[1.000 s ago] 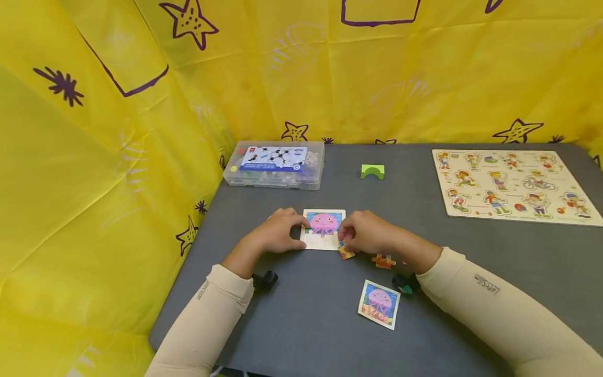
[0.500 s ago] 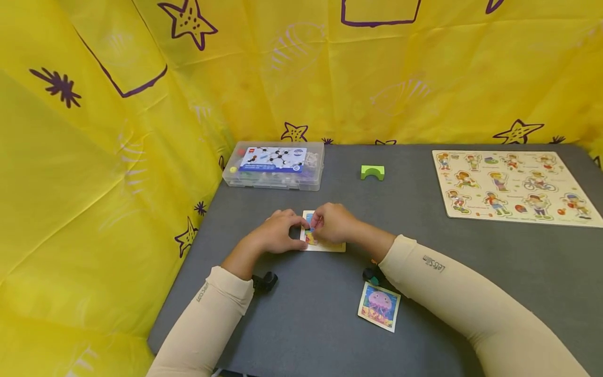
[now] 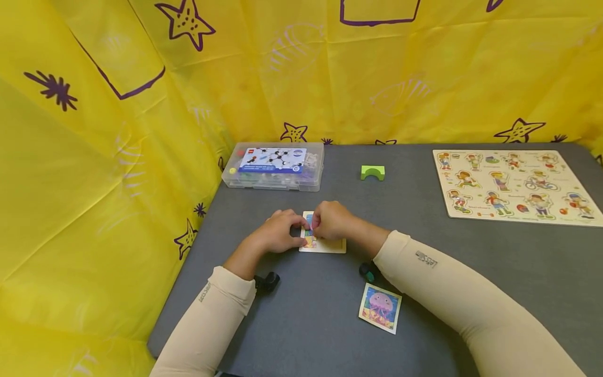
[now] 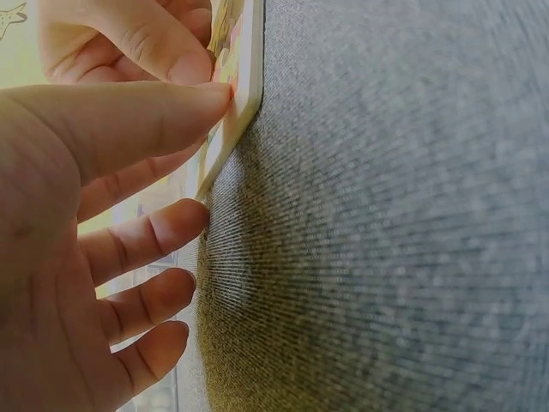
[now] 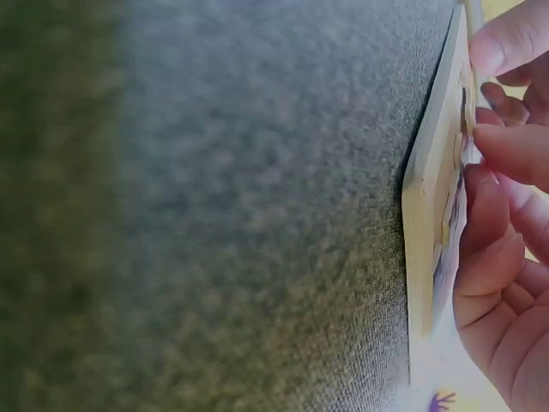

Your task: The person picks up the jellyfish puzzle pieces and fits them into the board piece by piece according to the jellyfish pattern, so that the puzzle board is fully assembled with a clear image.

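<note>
Your left hand (image 3: pixel 281 233), half-curled, grips the board (image 3: pixel 332 246) mid-frame; your right hand (image 3: pixel 332 220) is curled, any hold hidden. Square the piece (image 3: pixel 309 242) before pressing.

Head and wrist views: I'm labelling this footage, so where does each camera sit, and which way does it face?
Head: on the head, facing forward and down at the table and board; both sleeves, left hand and right hand show.
Left wrist: on that wrist, facing the board's edge past the left hand, large at left; part of the right hand shows above.
Right wrist: on that wrist, facing the board's edge; fingers show at right.
Both wrist views share the board's pale edge and the table.
</note>
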Motion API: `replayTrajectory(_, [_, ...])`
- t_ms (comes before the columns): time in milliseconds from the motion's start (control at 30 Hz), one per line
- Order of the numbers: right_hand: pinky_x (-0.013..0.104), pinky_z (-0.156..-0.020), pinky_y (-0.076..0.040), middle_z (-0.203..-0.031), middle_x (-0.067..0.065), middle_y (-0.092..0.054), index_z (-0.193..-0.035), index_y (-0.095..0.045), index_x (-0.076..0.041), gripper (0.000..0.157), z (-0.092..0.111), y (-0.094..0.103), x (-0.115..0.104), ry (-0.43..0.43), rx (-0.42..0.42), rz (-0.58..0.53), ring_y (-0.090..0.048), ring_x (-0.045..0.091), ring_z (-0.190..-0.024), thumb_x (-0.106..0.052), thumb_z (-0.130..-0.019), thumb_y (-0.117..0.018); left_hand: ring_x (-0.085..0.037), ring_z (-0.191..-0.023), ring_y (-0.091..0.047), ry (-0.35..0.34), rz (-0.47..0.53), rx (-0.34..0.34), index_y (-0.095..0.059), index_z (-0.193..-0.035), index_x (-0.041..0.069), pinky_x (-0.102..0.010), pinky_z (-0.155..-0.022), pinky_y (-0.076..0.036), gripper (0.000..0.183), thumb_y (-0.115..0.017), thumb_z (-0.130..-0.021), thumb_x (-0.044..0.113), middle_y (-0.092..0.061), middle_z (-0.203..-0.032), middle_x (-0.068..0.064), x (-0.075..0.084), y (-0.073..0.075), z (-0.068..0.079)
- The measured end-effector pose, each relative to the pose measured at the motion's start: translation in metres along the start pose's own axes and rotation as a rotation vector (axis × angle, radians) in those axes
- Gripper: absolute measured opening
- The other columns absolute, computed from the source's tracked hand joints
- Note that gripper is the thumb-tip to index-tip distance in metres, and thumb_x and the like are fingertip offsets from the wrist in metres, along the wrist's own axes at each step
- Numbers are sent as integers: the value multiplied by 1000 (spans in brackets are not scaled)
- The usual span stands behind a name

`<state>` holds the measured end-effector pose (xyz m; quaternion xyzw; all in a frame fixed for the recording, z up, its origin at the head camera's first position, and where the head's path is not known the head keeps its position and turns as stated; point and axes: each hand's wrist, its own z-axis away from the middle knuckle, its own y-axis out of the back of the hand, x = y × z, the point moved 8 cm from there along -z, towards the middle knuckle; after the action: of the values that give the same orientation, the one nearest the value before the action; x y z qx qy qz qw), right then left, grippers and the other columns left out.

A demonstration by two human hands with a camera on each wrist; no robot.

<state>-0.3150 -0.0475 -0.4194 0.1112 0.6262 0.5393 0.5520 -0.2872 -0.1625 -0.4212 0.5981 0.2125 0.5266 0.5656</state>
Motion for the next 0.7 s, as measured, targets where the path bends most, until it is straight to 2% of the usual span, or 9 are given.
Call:
replayTrajectory(200, [25, -55, -42, -66, -3, -65, -69, -71, -15, 20, -7, -1, 6, -43, -32, 1, -58, 16, -67, -23, -86, -79, -22, -99, -50, -5, 10, -13, -74, -113, 22, -39, -90, -39, 29, -82, -86, 31, -62, -103, -3, 0, 0, -3])
replayTrajectory(367, [26, -55, -42, -65, -5, -64, -68, -71, -16, 22, -10, -2, 7, -71, -39, 28, -59, 16, -67, -26, -84, -83, -22, -98, -50, 1, 9, -15, -74, -111, 22, -39, -89, -39, 28, -81, -86, 32, -61, -102, -2, 2, 1, -3])
replayTrajectory(567, [26, -57, -42, -65, -5, -65, -68, -71, -17, 21, -8, -2, 4, -41, -37, 46, -58, 15, -67, -25, -85, -81, -23, -97, -49, 38, -7, -2, -72, -107, 21, -40, -87, -40, 25, -81, -86, 33, -59, -100, -3, 4, 1, -3])
replayTrajectory(700, [28, -60, -43, -72, -3, -66, -73, -72, -17, 18, 1, 8, 3, -20, -34, 86, -59, 17, -72, -25, -88, -77, -25, -101, -50, 67, -18, -2, -71, -107, 22, -42, -90, -41, 25, -81, -86, 32, -59, -102, -3, 4, 0, -3])
